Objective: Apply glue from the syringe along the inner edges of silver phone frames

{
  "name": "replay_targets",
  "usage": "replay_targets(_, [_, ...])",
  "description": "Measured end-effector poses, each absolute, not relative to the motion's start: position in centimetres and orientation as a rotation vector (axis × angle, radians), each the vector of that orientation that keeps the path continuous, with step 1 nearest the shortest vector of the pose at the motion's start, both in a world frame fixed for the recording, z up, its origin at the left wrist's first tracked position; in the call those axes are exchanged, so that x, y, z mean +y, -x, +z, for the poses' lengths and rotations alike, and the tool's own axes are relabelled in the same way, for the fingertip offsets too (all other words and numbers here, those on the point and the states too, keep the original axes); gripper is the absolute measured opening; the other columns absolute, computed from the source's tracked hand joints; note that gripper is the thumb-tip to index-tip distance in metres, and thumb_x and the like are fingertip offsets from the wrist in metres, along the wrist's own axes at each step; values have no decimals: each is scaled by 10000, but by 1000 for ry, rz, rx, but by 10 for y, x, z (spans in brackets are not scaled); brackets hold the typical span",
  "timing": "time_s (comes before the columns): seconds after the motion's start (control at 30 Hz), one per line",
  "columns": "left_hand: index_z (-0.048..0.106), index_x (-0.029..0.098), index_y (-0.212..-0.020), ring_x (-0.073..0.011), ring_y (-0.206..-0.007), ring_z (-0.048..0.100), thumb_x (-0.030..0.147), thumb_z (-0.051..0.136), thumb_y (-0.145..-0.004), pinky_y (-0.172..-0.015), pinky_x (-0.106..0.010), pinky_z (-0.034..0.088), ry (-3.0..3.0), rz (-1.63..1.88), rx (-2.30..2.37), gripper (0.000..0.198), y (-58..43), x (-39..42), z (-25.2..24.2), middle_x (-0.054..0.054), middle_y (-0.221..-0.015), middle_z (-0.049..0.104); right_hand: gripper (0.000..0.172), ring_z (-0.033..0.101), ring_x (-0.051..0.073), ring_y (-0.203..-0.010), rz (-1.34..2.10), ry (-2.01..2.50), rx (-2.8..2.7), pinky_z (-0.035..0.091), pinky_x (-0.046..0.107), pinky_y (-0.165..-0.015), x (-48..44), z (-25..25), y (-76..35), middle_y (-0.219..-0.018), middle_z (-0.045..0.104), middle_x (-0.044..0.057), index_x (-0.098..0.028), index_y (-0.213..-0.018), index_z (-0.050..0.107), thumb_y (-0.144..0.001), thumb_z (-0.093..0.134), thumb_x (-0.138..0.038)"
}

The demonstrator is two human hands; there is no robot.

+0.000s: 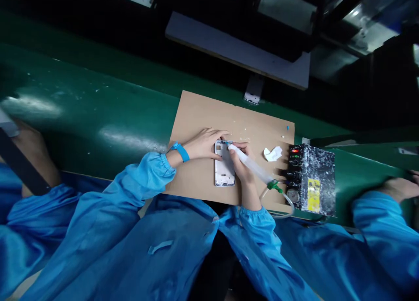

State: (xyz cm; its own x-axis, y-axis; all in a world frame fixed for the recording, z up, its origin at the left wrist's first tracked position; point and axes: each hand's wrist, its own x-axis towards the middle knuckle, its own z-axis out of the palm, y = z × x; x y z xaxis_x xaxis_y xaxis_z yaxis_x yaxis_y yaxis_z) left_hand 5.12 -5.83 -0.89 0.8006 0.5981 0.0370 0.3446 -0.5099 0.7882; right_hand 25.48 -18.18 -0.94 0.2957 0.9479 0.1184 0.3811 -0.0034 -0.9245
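Observation:
A phone frame, pale with cut-outs near its top, lies on a brown cardboard sheet. My left hand wears a blue band at the wrist and grips the frame's upper left edge between thumb and fingers. In my right hand is a white glue dispensing syringe, held like a pen. Its tip points at the top edge of the frame; whether it touches there is too small to tell. From the syringe's green cap a clear hose runs down to the right.
A stained black dispenser box with a gauge and yellow label stands right of the cardboard. Crumpled white tissue lies near it. Another phone frame lies behind, below a grey shelf. Co-workers' arms show at left and right.

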Motion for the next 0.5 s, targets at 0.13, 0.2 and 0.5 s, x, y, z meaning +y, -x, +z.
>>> replay_targets(0.13, [555,315,-1653,-349,-1432,659,333,1048,-789,-1226,-515,470,-2160,367,696,995,-50,-59,-9,-78,-1471,755,580,737,272,-841,776,1584,-1204,611,389,-722,-183,-13,-256,-977,763,79,-255,-1036,670,-965,816,-812])
replay_targets(0.2, [544,297,-1656,-345,-1437,656,338,1048,-794,-1240,-514,459,-2159,361,696,1000,-49,-59,-10,-81,-1481,754,577,736,274,-842,734,1581,-1198,613,389,-720,-183,-14,-255,-959,762,80,-256,-996,674,-971,816,-814])
replay_targets(0.5, [525,313,-1678,-359,-1454,635,373,1060,-783,-1237,-518,446,-2134,329,691,1044,-49,-58,-9,-75,-1498,753,591,740,271,-817,686,1591,-1219,606,373,-665,-182,-14,-256,-946,778,86,-236,-982,719,-980,820,-818])
